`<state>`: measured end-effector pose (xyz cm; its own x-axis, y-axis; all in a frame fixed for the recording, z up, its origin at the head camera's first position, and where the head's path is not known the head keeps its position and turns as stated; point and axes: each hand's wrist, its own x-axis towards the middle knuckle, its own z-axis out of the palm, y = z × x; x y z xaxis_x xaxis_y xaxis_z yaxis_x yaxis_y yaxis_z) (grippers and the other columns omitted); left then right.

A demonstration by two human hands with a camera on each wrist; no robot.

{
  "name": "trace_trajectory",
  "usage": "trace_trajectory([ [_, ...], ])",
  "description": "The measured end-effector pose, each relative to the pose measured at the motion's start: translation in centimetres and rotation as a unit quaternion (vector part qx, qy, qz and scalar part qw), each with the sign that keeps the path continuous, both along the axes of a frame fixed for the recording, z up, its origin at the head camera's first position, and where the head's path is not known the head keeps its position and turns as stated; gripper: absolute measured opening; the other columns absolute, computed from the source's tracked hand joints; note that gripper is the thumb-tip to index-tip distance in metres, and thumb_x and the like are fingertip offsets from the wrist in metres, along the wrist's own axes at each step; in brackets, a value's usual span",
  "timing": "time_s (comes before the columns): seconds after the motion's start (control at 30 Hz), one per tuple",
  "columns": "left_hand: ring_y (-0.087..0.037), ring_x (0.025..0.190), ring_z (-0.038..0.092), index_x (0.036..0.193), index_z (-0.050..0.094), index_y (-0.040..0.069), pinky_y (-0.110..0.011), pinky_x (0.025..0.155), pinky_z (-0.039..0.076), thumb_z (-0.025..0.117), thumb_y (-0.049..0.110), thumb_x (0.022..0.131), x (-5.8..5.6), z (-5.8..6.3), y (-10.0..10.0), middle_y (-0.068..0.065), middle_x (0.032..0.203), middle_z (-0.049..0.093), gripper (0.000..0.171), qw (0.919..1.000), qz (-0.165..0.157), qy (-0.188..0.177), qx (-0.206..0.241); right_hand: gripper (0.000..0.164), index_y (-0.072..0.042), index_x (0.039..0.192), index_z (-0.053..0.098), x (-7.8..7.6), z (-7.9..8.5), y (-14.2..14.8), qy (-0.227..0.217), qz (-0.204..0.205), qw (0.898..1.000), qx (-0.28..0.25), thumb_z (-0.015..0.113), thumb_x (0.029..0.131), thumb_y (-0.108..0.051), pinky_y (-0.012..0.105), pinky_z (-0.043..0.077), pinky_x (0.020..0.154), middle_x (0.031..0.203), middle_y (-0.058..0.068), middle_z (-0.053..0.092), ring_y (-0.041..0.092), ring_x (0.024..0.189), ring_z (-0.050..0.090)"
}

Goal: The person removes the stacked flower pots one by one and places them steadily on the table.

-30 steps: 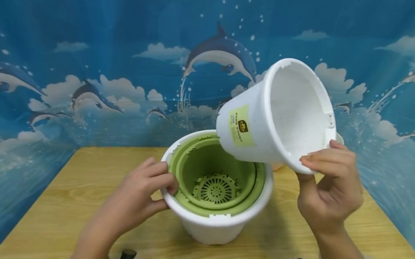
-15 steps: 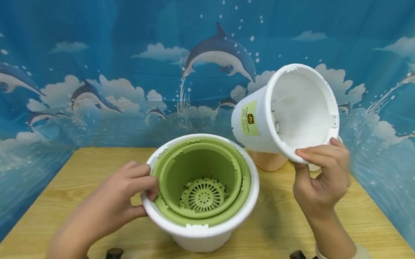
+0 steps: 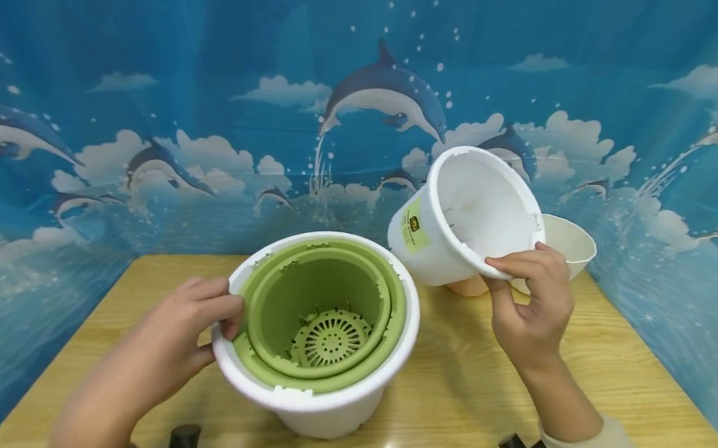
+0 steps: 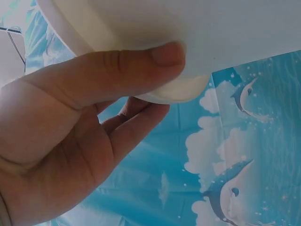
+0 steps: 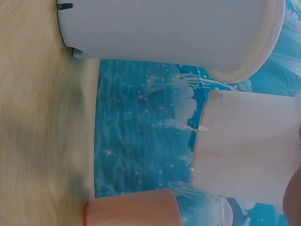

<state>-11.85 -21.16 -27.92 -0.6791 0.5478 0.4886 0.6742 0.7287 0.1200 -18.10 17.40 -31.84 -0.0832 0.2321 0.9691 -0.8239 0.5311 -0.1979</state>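
Observation:
My left hand [image 3: 187, 324] grips the left rim of a large white plant pot [image 3: 320, 415] with green pots [image 3: 325, 300] nested inside. The innermost green pot has a slotted bottom. In the left wrist view my thumb [image 4: 136, 70] presses the white pot's outer wall, fingers curling over its rim. My right hand [image 3: 534, 303] pinches the rim of another white pot [image 3: 486, 204], tilted with its mouth facing me and a yellow-green label [image 3: 414, 225] on its side. In the right wrist view that tilted pot [image 5: 249, 146] hangs above the table, beside the nested stack.
An orange pot [image 3: 468, 286] stands on the wooden table [image 3: 459, 394] behind the held white pot, mostly hidden. An off-white pot [image 3: 570, 243] with a wavy rim is partly visible at right. A blue dolphin-print curtain [image 3: 205, 76] surrounds the table's back and sides.
The white pot with the green ones has shifted left with my left hand. The other white pot has come down, first right and then left, uncovering more of the off-white pot behind.

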Motion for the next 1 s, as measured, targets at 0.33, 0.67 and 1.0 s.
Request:
trace_trajectory([
  [0.33,-0.005,0.08,0.04,0.075,0.048,0.031,-0.024,0.063,0.045,0.093,-0.001,0.053,-0.4,-0.1,-0.9,0.02,0.081,0.043,0.059,0.9998,0.008,-0.012,0.01,0.011,0.004,0.077,0.071,0.5,-0.4,-0.9,-0.055,0.045,0.994,0.088,0.075,0.08,-0.006,0.031,0.039,0.093,0.071,0.016,0.065,0.026,0.076,0.053],
  [0.67,-0.005,0.081,0.041,0.075,0.048,0.031,-0.025,0.063,0.045,0.093,0.002,0.055,-0.4,-0.1,-0.9,0.02,0.082,0.043,0.058,0.9998,0.014,-0.014,0.006,0.012,-0.003,0.087,0.074,-0.8,-2.4,-0.1,-0.116,0.047,0.98,0.153,0.075,0.084,-0.015,0.029,0.036,0.085,0.08,0.008,0.068,0.023,0.082,0.054],
  [1.0,-0.005,0.081,0.043,0.075,0.048,0.032,-0.025,0.065,0.046,0.092,0.001,0.057,-0.2,0.0,-0.9,0.021,0.081,0.044,0.056,0.9998,0.013,-0.017,0.005,0.016,-0.008,0.092,0.075,-1.4,-3.9,0.3,-0.17,0.041,0.97,0.17,0.079,0.077,-0.005,0.028,0.036,0.087,0.088,0.006,0.07,0.026,0.089,0.053],
])
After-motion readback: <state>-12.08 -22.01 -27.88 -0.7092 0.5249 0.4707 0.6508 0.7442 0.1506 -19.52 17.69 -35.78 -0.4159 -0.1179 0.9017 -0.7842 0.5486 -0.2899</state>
